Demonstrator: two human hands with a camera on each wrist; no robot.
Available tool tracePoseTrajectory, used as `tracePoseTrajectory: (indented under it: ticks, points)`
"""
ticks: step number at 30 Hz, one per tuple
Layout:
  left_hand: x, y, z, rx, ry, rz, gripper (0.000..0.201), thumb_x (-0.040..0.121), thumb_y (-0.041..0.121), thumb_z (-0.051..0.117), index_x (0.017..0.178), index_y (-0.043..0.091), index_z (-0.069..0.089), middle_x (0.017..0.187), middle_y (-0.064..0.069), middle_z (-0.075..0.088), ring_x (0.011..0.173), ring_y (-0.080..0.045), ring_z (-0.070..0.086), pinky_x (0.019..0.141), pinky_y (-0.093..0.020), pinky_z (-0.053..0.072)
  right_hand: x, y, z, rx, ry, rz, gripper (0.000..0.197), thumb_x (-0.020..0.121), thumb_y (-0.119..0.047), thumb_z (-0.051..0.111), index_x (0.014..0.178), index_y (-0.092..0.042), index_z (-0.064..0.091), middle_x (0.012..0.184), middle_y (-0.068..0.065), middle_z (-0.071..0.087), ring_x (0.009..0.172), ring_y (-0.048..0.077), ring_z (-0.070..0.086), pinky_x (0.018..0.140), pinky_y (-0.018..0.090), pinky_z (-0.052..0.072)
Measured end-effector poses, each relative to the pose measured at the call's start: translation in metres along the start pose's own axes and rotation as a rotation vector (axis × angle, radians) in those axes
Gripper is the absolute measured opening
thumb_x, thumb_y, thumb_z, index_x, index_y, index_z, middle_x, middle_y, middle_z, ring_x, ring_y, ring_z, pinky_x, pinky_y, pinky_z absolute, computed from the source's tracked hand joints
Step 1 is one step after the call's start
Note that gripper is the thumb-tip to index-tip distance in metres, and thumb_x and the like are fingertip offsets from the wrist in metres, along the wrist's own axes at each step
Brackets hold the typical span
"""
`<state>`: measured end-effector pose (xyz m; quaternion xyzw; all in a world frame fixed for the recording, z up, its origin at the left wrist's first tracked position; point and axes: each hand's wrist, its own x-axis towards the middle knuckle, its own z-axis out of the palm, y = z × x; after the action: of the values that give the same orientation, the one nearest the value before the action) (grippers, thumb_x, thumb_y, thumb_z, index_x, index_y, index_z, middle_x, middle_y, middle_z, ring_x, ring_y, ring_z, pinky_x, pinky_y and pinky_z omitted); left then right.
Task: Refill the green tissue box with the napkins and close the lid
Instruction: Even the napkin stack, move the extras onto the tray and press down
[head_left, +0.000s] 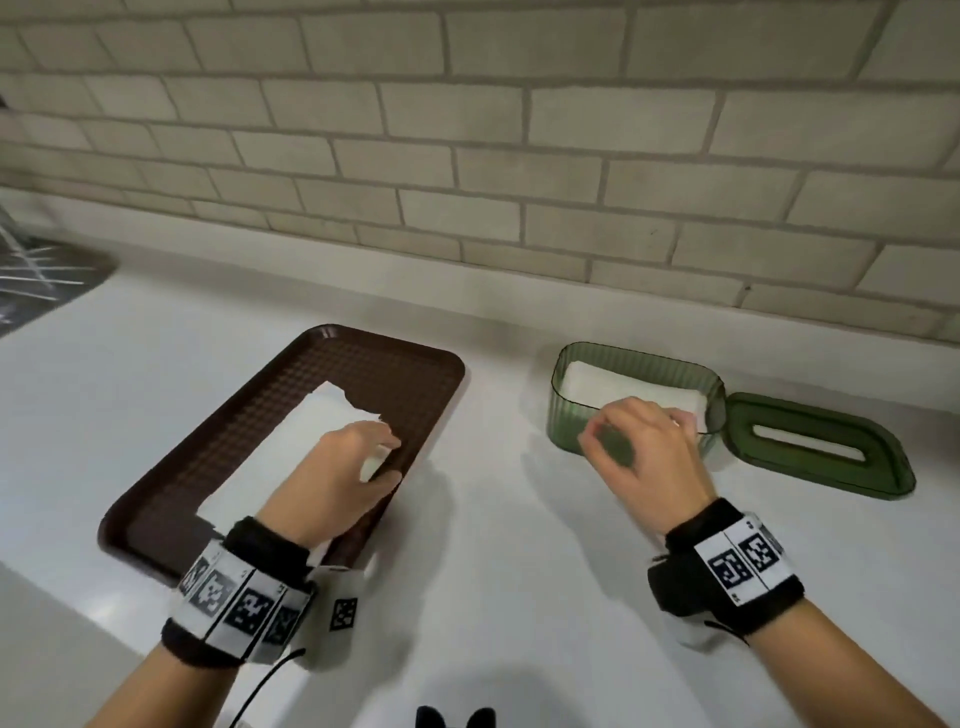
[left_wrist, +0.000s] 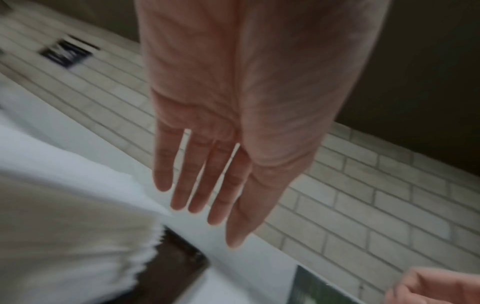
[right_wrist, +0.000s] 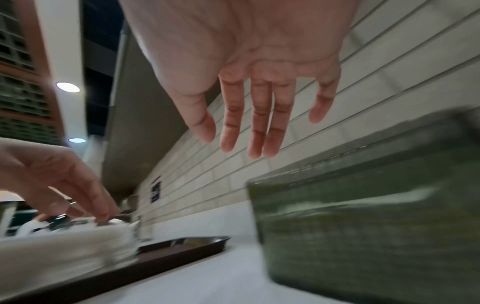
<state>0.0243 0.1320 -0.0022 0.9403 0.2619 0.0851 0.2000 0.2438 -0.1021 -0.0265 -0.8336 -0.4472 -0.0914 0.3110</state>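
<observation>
A clear green tissue box (head_left: 566, 415) stands open on the white counter with white napkins (head_left: 597, 384) inside. Its lid (head_left: 831, 467) lies flipped open to the right. My right hand (head_left: 634, 426) hovers over the box's near edge, and the right wrist view shows that hand (right_wrist: 233, 144) with fingers straight and empty above the box (right_wrist: 363, 226). A napkin stack (head_left: 296, 447) lies on a brown tray (head_left: 374, 364). My left hand (head_left: 384, 457) is at the stack's right edge. The left wrist view shows the left hand (left_wrist: 207, 222) with fingers straight over the stack (left_wrist: 64, 226).
A beige tiled wall (head_left: 519, 156) runs close behind the tray and box. A dark dish rack (head_left: 41, 280) sits at the far left. The counter's front edge (head_left: 78, 613) cuts across the lower left. Bare counter (head_left: 493, 493) separates tray and box.
</observation>
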Motion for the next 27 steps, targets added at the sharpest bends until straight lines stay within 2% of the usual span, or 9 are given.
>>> tracePoseTrajectory:
  ticks: [3, 6, 11, 14, 16, 20, 22, 24, 27]
  points:
    - [-0.031, -0.031, -0.014, 0.12, -0.024, -0.19, 0.058, 0.081, 0.03, 0.075, 0.134, 0.017, 0.053, 0.147, -0.001, 0.044, 0.134, -0.019, 0.044, 0.112, -0.03, 0.034, 0.011, -0.028, 0.028, 0.004, -0.17, -0.068, 0.006, 0.086, -0.034, 0.064, 0.087, -0.03, 0.061, 0.093, -0.015, 0.058, 0.097, 0.01, 0.055, 0.091, 0.03, 0.023]
    - [-0.053, -0.052, -0.023, 0.115, -0.036, -0.288, 0.073, 0.078, 0.041, 0.076, 0.139, 0.012, 0.048, 0.146, -0.002, 0.045, 0.131, -0.019, 0.046, 0.108, -0.028, 0.036, 0.026, -0.063, 0.054, 0.016, -0.344, -0.196, 0.014, 0.085, -0.033, 0.065, 0.098, -0.029, 0.062, 0.107, -0.013, 0.061, 0.108, 0.012, 0.053, 0.096, 0.031, 0.028]
    - [-0.068, -0.065, -0.027, 0.081, -0.019, -0.331, 0.044, 0.08, 0.038, 0.074, 0.114, 0.011, 0.062, 0.115, 0.0, 0.062, 0.104, -0.02, 0.06, 0.089, -0.032, 0.049, 0.055, -0.132, 0.094, 0.122, -0.523, -0.418, 0.037, 0.085, -0.03, 0.07, 0.12, -0.023, 0.062, 0.126, -0.009, 0.061, 0.118, 0.013, 0.052, 0.101, 0.033, 0.037]
    - [-0.065, -0.072, -0.03, 0.083, -0.024, -0.336, 0.047, 0.083, 0.037, 0.071, 0.123, 0.015, 0.061, 0.118, -0.002, 0.064, 0.105, -0.021, 0.061, 0.089, -0.029, 0.049, 0.07, -0.169, 0.116, 0.132, -0.575, -0.485, 0.049, 0.085, -0.034, 0.071, 0.131, -0.024, 0.056, 0.14, -0.007, 0.053, 0.131, 0.012, 0.045, 0.11, 0.037, 0.033]
    - [-0.061, -0.079, -0.036, 0.054, -0.052, -0.329, 0.043, 0.085, 0.034, 0.069, 0.123, 0.016, 0.063, 0.113, -0.005, 0.067, 0.098, -0.02, 0.064, 0.084, -0.027, 0.049, 0.08, -0.186, 0.129, 0.071, -0.641, -0.494, 0.053, 0.084, -0.035, 0.071, 0.133, -0.026, 0.054, 0.144, -0.007, 0.049, 0.134, 0.012, 0.041, 0.113, 0.035, 0.029]
    - [-0.055, -0.099, -0.051, -0.022, -0.118, -0.259, 0.026, 0.088, 0.033, 0.065, 0.105, 0.015, 0.072, 0.087, -0.001, 0.069, 0.077, -0.015, 0.062, 0.076, -0.033, 0.052, 0.094, -0.202, 0.148, -0.006, -0.743, -0.431, 0.037, 0.083, -0.042, 0.07, 0.118, -0.032, 0.065, 0.121, -0.007, 0.065, 0.115, 0.021, 0.054, 0.102, 0.036, 0.04]
    - [-0.053, -0.105, -0.056, -0.043, -0.121, -0.237, 0.017, 0.088, 0.028, 0.064, 0.095, 0.015, 0.072, 0.08, 0.001, 0.067, 0.076, -0.016, 0.062, 0.075, -0.039, 0.053, 0.097, -0.203, 0.151, -0.014, -0.725, -0.42, 0.032, 0.086, -0.04, 0.066, 0.117, -0.029, 0.067, 0.117, -0.004, 0.067, 0.111, 0.023, 0.056, 0.099, 0.036, 0.042]
    - [-0.053, -0.107, -0.057, -0.071, -0.089, -0.214, 0.014, 0.083, 0.023, 0.065, 0.096, 0.018, 0.067, 0.082, 0.003, 0.066, 0.077, -0.015, 0.063, 0.073, -0.038, 0.055, 0.099, -0.204, 0.151, 0.005, -0.697, -0.415, 0.03, 0.09, -0.039, 0.062, 0.117, -0.027, 0.067, 0.115, -0.001, 0.068, 0.11, 0.024, 0.057, 0.097, 0.034, 0.042]
    - [-0.053, -0.108, -0.052, -0.043, -0.025, -0.179, 0.024, 0.077, 0.021, 0.066, 0.101, 0.022, 0.061, 0.077, 0.004, 0.063, 0.068, -0.017, 0.061, 0.064, -0.032, 0.052, 0.101, -0.207, 0.15, 0.013, -0.659, -0.43, 0.028, 0.093, -0.039, 0.057, 0.114, -0.024, 0.066, 0.111, 0.001, 0.069, 0.106, 0.024, 0.058, 0.097, 0.033, 0.037]
